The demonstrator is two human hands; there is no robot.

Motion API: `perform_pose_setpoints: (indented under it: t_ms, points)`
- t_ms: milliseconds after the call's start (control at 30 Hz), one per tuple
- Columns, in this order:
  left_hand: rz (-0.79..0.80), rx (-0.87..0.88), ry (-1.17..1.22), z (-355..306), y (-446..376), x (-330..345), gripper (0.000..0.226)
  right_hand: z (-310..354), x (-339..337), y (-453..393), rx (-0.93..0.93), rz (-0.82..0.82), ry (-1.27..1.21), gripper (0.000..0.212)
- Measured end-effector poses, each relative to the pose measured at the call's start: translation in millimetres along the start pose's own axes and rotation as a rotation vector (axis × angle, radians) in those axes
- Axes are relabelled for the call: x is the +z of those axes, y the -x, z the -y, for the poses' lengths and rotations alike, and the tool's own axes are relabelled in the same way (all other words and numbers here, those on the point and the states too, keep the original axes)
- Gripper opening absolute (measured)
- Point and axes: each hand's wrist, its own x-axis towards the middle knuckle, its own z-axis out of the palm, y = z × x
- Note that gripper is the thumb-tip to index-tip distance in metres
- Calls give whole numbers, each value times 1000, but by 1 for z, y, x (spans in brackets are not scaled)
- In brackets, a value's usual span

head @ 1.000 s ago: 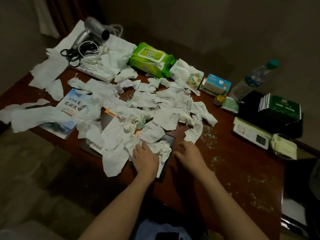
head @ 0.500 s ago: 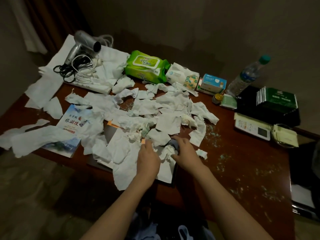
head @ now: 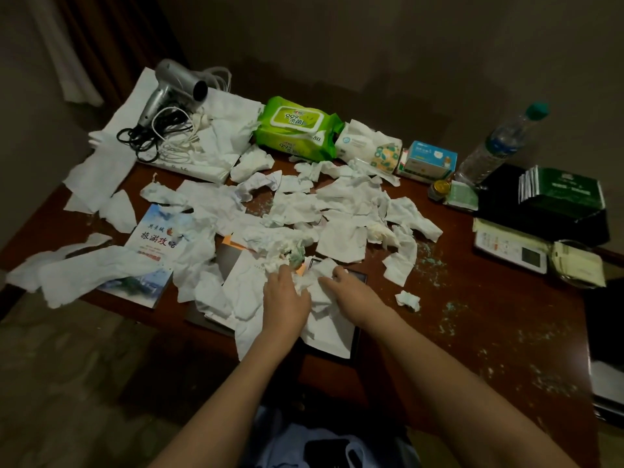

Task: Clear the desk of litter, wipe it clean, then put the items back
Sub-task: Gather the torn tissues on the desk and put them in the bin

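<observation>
White tissue litter (head: 341, 211) covers desk (head: 472, 319) | both hands gather crumpled tissue (head: 312, 285) | wipes pack (head: 297, 130) closed

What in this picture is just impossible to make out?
Head view only:
- Dark flat thing under the tissues: mostly covered, so what it is stays unclear.
- Fingertips of the left hand and right hand: buried in paper.
- Small jar: too small and dim to read.
- Objects at the right edge: cut off by the frame.
</observation>
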Motion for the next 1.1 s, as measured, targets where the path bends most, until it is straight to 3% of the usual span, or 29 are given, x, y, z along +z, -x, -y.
perform_pose_setpoints:
  t_ms: [167,300,400,533,700,867,933,1100]
  points:
    - [-11,17,8,-7,-1,-6,42,3,-3,16,112,-94,-138,37]
    - [0,118,44,-17,-4,-6,40,0,-18,40,287,-326,-379,9]
    - [-7,217,100,-30,-4,-3,19,-1,-33,56,373,-352,-408,20]
    - [-3,295,81,-49,2,0,12,-3,-51,73,497,-420,-410,43]
    - [39,312,85,-93,22,2,4,-15,-69,118,492,-596,-493,12]
    - [91,473,89,-165,71,41,38,-51,-76,207,521,-739,-540,21]
    - [133,558,89,-194,104,68,38,-71,-71,251,558,-792,-533,14]
    - [277,742,82,-243,199,145,28,-119,-41,371,799,-822,-598,38]
